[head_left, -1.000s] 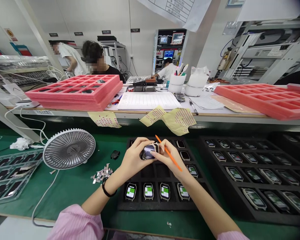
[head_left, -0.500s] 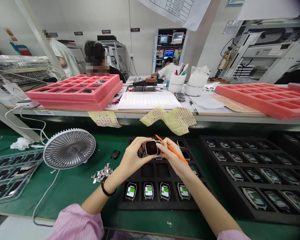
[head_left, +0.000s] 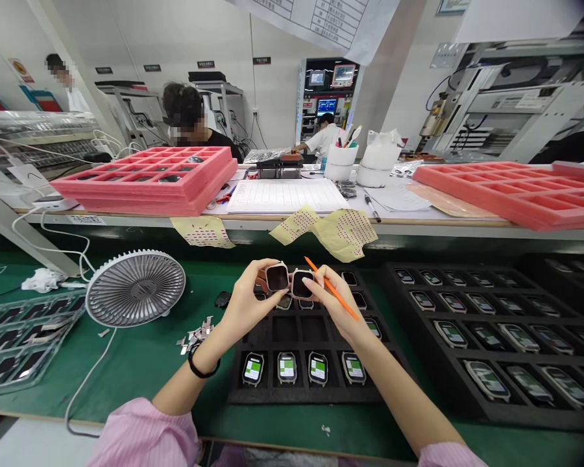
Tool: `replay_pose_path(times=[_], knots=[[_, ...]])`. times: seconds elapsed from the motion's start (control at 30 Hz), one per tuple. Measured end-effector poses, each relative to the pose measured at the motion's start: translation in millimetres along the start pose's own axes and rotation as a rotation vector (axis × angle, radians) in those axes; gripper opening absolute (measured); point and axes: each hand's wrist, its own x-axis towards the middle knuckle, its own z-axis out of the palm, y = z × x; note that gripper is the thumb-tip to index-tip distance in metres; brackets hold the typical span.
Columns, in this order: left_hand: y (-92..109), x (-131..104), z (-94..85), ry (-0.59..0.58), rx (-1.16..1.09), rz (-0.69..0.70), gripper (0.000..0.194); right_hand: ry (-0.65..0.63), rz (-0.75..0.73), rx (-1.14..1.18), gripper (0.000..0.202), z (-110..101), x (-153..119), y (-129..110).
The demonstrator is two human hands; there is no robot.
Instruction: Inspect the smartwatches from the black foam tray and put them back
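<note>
My left hand [head_left: 254, 293] is closed on a smartwatch [head_left: 277, 277] without a strap, its dark screen turned toward me. Right beside it, my right hand [head_left: 331, 299] pinches a second dark-screened smartwatch [head_left: 302, 285]. A slim orange stick [head_left: 338, 297], pointed at its upper end, is also tucked in that hand. Both hands are over the back part of a black foam tray [head_left: 296, 395]. In the tray's front row, several smartwatches [head_left: 287, 368] show green and white screens. Some middle compartments hold nothing, and the hands partly hide the back rows.
To the right, another black tray [head_left: 435, 350] holds several watches. A fan [head_left: 136, 288], small silvery strips [head_left: 197, 336] and a clear tray [head_left: 26, 344] are on the left. Pink foam trays [head_left: 146, 194] stand on the raised shelf. Co-workers are beyond it.
The two watches, overlapping before, are now side by side. My left hand has shifted left with one watch, and the second shows plainly in my right hand. A co-worker at far left has moved further left.
</note>
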Motion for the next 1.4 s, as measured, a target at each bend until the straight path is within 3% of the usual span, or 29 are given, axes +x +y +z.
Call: replay_pose_path(times=[0.13, 0.33, 0.4, 0.5, 0.6, 0.67, 0.73, 0.83, 0.97, 1.17, 1.3, 1.4], knots=[[-12.4, -12.5, -6.5, -0.080, 0.032, -0.089, 0.036, -0.041, -0.056, -0.178, 0.038, 5.3, 2.3, 11.1], [-56.6, -53.7, -11.7, -0.445, 0.135, -0.296, 0.037, -0.262, 0.016, -0.444, 0.028, 21.0, -0.1, 67.3], [-66.5, -63.5, -11.8, -0.518, 0.186, -0.299, 0.037, -0.323, 0.038, -0.463, 0.027, 26.4, -5.6, 78.4], [-70.2, -70.8, -14.1, -0.564, 0.263, -0.248, 0.036, -0.378, 0.059, -0.468, 0.028, 27.2, -14.1, 76.1], [-61.9, -75.6, -21.3, -0.498, 0.370, -0.216, 0.031, -0.339, 0.054, -0.538, 0.030, 9.7, -21.4, 59.1], [-52.6, -81.9, -27.0, -0.485, 0.461, -0.225, 0.028, -0.212, 0.033, -0.691, 0.037, -14.1, -27.7, 48.3], [-43.0, -91.7, -30.5, -0.545, 0.532, -0.244, 0.033, -0.058, 0.031, -0.908, 0.039, -43.7, -36.5, 42.8], [-33.1, -108.9, -26.8, -0.620, 0.672, -0.233, 0.033, 0.094, 0.147, -1.232, 0.032, -84.2, -53.0, 45.8], [-29.1, -123.5, -11.2, -0.590, 0.809, -0.183, 0.036, 0.066, 0.284, -1.428, 0.025, -107.1, -69.7, 59.2], [-18.2, -124.4, -3.7, -0.537, 0.540, -0.245, 0.036, 0.038, 0.333, -1.274, 0.024, -113.1, -67.9, 72.3], [-13.3, -115.3, -17.0, -0.665, 0.390, -0.331, 0.043, 0.057, 0.365, -1.058, 0.022, -129.5, -62.9, 77.7], [-17.2, -107.7, -29.7, -0.777, 0.287, -0.341, 0.041, 0.059, 0.310, -0.951, 0.028, -138.9, -63.8, 83.1]])
